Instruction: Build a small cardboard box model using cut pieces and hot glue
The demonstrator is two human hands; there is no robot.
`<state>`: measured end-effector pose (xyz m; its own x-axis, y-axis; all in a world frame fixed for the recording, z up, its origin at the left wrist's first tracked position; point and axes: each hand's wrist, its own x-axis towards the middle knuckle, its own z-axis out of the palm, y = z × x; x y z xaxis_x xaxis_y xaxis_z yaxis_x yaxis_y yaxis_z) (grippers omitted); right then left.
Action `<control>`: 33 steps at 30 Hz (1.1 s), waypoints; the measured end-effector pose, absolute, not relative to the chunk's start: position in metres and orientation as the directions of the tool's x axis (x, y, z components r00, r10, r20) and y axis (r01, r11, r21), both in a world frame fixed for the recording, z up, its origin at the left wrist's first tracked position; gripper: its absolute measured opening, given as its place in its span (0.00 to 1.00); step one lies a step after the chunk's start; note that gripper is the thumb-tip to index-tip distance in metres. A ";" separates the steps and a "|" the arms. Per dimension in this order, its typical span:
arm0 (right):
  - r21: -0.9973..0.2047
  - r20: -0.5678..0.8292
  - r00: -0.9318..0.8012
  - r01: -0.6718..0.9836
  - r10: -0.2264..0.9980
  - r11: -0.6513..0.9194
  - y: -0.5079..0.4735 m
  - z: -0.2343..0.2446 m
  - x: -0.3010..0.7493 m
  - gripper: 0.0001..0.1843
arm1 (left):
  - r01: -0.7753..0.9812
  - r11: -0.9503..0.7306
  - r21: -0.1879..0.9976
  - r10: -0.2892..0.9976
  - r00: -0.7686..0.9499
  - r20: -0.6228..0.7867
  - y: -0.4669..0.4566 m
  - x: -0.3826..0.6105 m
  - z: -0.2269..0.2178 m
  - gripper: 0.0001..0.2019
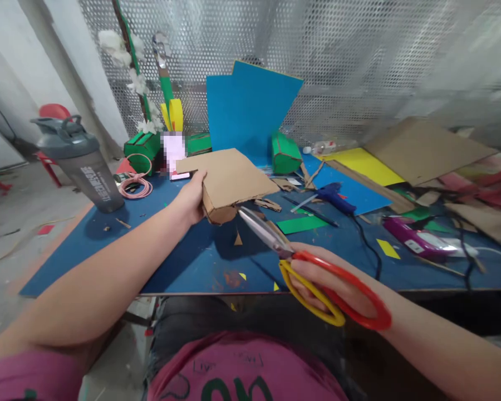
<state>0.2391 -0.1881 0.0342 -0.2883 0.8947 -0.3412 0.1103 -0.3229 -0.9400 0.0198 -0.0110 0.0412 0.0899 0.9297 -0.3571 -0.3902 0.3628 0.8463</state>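
My left hand (196, 195) grips the left edge of a piece of brown cardboard (237, 177), which is held up above the blue table. A folded or rounded cardboard part shows under its near side. In my right hand (313, 273) is a pair of scissors (271, 233) with one red and one yellow handle loop. My fingers are through the loops. The blade tips meet the near lower edge of the cardboard; whether they are cutting into it I cannot tell.
A grey shaker bottle (86, 167) stands at the table's left. Blue boards (250, 111) lean at the back near a green box piece (284, 153). To the right lie a blue glue gun (336, 197), a purple power strip (417, 239), cardboard sheets (426, 147) and scraps.
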 end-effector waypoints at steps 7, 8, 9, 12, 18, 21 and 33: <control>-0.961 -0.274 -0.307 0.124 0.911 -0.247 -0.185 0.023 0.229 0.34 | -0.420 0.326 0.847 0.944 0.097 -0.315 -0.005 0.016 0.036 0.19; -0.959 -0.279 -0.300 0.134 0.912 -0.250 -0.185 0.023 0.229 0.34 | -0.421 0.319 0.849 0.946 0.094 -0.309 -0.004 0.015 0.034 0.19; -0.957 -0.284 -0.289 0.146 0.914 -0.251 -0.185 0.023 0.228 0.34 | -0.417 0.317 0.852 0.947 0.089 -0.308 -0.002 0.015 0.033 0.19; -0.947 -0.308 -0.251 0.174 0.918 -0.270 -0.184 0.028 0.224 0.34 | -0.401 0.323 0.857 0.944 0.075 -0.321 0.001 0.015 0.029 0.20; -0.943 -0.320 -0.255 0.173 0.912 -0.283 -0.184 0.030 0.225 0.31 | -0.426 0.318 0.847 0.946 0.081 -0.314 -0.001 0.018 0.031 0.20; -0.949 -0.307 -0.256 0.159 0.917 -0.273 -0.184 0.027 0.227 0.32 | -0.437 0.319 0.841 0.945 0.075 -0.320 -0.003 0.020 0.034 0.20; -0.949 -0.313 -0.237 0.123 0.920 -0.291 -0.181 0.027 0.225 0.29 | -0.480 0.259 0.838 0.964 0.079 -0.253 -0.004 0.020 0.033 0.26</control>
<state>0.2252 -0.1811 0.0271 -0.2368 0.9197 -0.3133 0.1229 -0.2915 -0.9486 0.0197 -0.0045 0.0328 0.0793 0.9643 -0.2526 -0.4800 0.2590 0.8382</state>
